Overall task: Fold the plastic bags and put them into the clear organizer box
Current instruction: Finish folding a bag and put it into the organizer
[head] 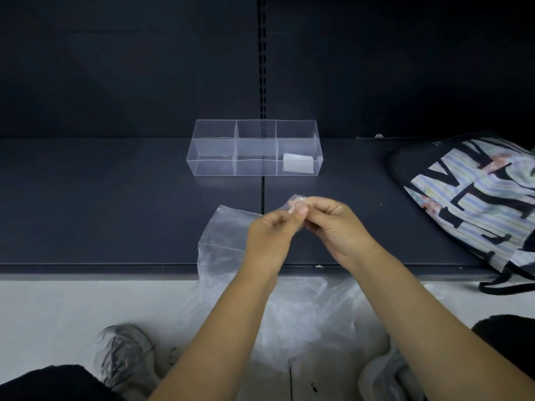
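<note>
A clear organizer box [214,167] with several compartments stands on the dark shelf, far from me. A folded plastic bag [297,162] lies in its front right compartment. My left hand [270,237] and my right hand [333,224] meet above the shelf's front, both pinching the top edge of a thin clear plastic bag [223,241]. That bag hangs down over the shelf's front edge. More crumpled clear plastic [307,316] lies on the pale floor under my forearms.
A patterned drawstring bag [474,198] with black letters lies on the shelf [115,212] at the right, its cord hanging over the edge. A dark back panel rises behind the box. My shoes [127,357] and knees show at the bottom.
</note>
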Available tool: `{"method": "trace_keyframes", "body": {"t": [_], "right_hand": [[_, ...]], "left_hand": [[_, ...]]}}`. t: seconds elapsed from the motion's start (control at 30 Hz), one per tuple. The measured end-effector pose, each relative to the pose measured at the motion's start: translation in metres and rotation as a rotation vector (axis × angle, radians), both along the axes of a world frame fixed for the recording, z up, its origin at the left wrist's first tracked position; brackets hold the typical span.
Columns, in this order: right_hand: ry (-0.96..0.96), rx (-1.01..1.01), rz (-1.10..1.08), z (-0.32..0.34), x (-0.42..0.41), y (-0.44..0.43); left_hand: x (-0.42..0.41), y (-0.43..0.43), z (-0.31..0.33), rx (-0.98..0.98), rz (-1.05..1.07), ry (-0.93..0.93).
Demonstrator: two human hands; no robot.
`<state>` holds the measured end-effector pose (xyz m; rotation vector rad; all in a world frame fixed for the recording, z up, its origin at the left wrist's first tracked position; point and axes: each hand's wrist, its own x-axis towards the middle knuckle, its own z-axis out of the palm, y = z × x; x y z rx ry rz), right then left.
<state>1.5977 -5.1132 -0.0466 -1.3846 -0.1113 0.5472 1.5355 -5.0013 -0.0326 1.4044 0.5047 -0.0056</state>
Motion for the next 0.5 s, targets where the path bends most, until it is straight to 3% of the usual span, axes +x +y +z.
{"method": "trace_keyframes", "body": {"t": [0.13,0.37,0.5], "right_hand": [[0.099,0.005,-0.017,0.004,-0.001,0.001],[0.245,-0.252,-0.108,0.0,-0.003,0.003],[0.23,-0.319,-0.132,0.0,-0.005,0.004]], "left_hand": [[-0.005,0.004,-0.01,-0.043,0.008,-0.049],[-0.012,0.012,-0.022,0.157,0.06,-0.117],[-0.013,0.01,-0.026,0.309,0.087,-0.127]]}}
